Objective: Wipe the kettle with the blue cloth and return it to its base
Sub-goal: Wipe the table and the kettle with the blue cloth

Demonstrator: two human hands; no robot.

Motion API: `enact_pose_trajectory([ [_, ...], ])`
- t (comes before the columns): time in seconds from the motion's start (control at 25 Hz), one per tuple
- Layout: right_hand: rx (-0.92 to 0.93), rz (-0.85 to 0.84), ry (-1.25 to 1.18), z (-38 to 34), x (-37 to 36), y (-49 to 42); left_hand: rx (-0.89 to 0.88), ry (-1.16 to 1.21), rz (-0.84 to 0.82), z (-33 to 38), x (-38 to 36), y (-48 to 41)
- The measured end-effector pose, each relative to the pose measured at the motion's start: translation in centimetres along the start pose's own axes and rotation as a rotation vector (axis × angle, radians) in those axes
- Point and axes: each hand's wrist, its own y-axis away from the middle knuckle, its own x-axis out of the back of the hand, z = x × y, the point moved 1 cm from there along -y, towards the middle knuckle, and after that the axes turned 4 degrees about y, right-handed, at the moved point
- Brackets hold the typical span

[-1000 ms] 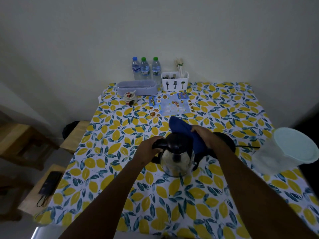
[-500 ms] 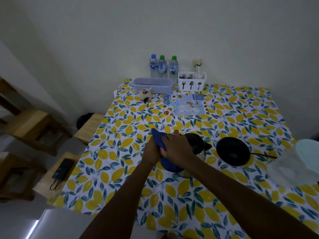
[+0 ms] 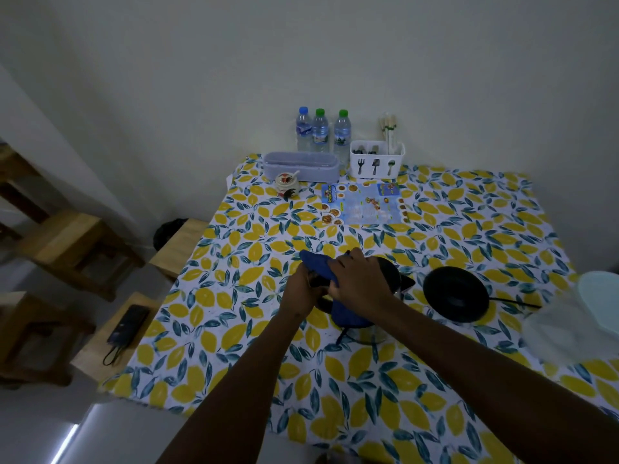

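Head view: right hand (image 3: 360,285) pressing soft blue cloth (image 3: 335,289) onto shiny rounded kettle (image 3: 385,296); left hand (image 3: 303,288) gripping its handle. Round black base (image 3: 455,298) sitting just right, on lemon-print tablecloth (image 3: 234,316).

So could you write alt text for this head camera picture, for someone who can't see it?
A person's right hand presses a blue cloth on a kettle gripped by the left hand, over a lemon-print tablecloth. Its black base sits empty alongside.
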Motion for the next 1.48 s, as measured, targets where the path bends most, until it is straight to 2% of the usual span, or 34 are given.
enact_pose_trajectory([
  [0.04, -0.051, -0.037, -0.125, 0.3, 0.4, -1.1, 0.011, -0.005, -0.006, 0.0, 0.0, -0.1],
  [0.12, -0.186, -0.276, -0.395, 1.8, 1.9, -4.0, 0.010, -0.041, -0.033, -0.8, -0.2, -0.8],
  [0.24, -0.264, -0.405, -0.397, 3.4, 2.9, -6.0, 0.040, -0.058, -0.044, -1.8, -0.4, -0.9],
  [0.28, -0.261, -0.387, -0.365, 3.4, 2.8, -5.1, 0.047, -0.042, -0.048, -2.1, -0.5, -1.0],
  [0.32, -0.253, -0.290, -0.319, 3.2, 2.2, -3.5, 0.053, -0.023, -0.052, -2.2, -0.6, -1.2],
  [0.4, -0.233, -0.016, -0.200, 2.4, 1.4, 0.6, 0.044, -0.024, -0.051, -2.7, -0.8, -1.4],
  [0.44, -0.218, 0.042, -0.167, 2.4, 1.0, 1.4, 0.046, -0.028, -0.046, -2.6, -0.9, -1.5],
  [0.48, -0.223, 0.018, -0.169, 3.0, 0.5, 1.0, 0.056, -0.030, -0.043, -2.4, -0.9, -1.5],
  [0.64, -0.400, -0.406, -0.502, 6.3, 1.3, -5.3, 0.051, -0.054, -0.049, -2.2, -0.7, -1.4],
  [0.72, -0.427, -0.509, -0.642, 8.3, 1.1, -6.9, 0.042, -0.072, -0.057, -2.2, -0.7, -1.5],
  [0.8, -0.513, -0.482, -0.798, 10.3, 0.3, -5.8, 0.041, -0.091, -0.045, -2.2, -0.8, -1.3],
  [0.88, -0.632, -0.374, -0.982, 12.0, -0.2, -3.0, 0.065, -0.056, -0.032, -1.6, -0.7, -0.9],
  [1.0, -0.700, -0.176, -1.133, 13.6, -1.9, 2.5, 0.067, -0.042, -0.022, -0.8, -0.7, -0.2],
  [1.12, -0.710, -0.072, -0.987, 13.8, -4.2, 8.2, 0.016, -0.131, 0.051, -1.0, -2.4, 1.7],
  [1.32, -0.723, -0.070, -0.661, 13.4, -8.9, 18.2, 0.023, -0.151, 0.144, -1.6, -7.6, 7.6],
  [1.4, -0.786, -0.092, -0.554, 13.6, -11.0, 21.3, 0.042, -0.159, 0.050, -2.0, -10.2, 10.0],
  [1.48, -0.862, -0.105, -0.454, 13.7, -12.9, 23.4, -0.031, -0.190, -0.089, -2.2, -12.8, 12.2],
])
